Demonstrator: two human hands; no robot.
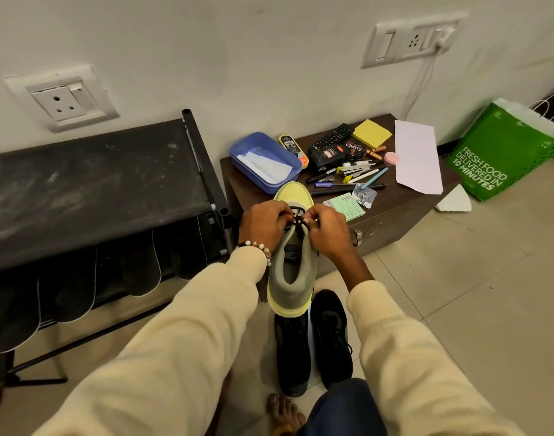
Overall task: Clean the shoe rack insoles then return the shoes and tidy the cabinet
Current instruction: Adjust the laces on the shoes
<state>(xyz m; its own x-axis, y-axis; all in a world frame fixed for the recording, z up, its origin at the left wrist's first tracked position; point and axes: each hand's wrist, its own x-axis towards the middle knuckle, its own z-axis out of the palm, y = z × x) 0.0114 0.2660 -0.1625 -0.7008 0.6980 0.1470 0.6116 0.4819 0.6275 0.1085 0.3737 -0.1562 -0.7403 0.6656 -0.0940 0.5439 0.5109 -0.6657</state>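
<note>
At the left of the frame stands the rack (90,190), its dusty black top shelf bare, with dark insoles (80,287) lined up along the tier beneath. Right of it, in the upper middle, is the worktop (392,212), a low brown cabinet strewn with a blue box (264,162), a remote (330,137), polish tins, pens and papers. A green bag (505,152) sits on the floor at the upper right.

At frame centre the shoe (290,256), grey with a pale yellow sole, is held up off the floor. Its long axis runs up and down the frame: toe toward the worktop, heel opening toward the person. The laces (297,217) lie across the top of the tongue, between the two hands.

The left hand (264,226) sits on the left side of the shoe, fingers curled and pinching a lace end. The right hand (327,229) mirrors it on the right side, fingers likewise closed on the lace. Both hands are equally near the knot, so the tie looks like a two-handed pull outward, left and right, across the shoe's axis.

Below, two black shoes (313,341) stand side by side on the floor, toes pointing the same way. Judging by this, the shoes are not yet back on the rack, which lies to the left of the held shoe, nearer the left hand.
</note>
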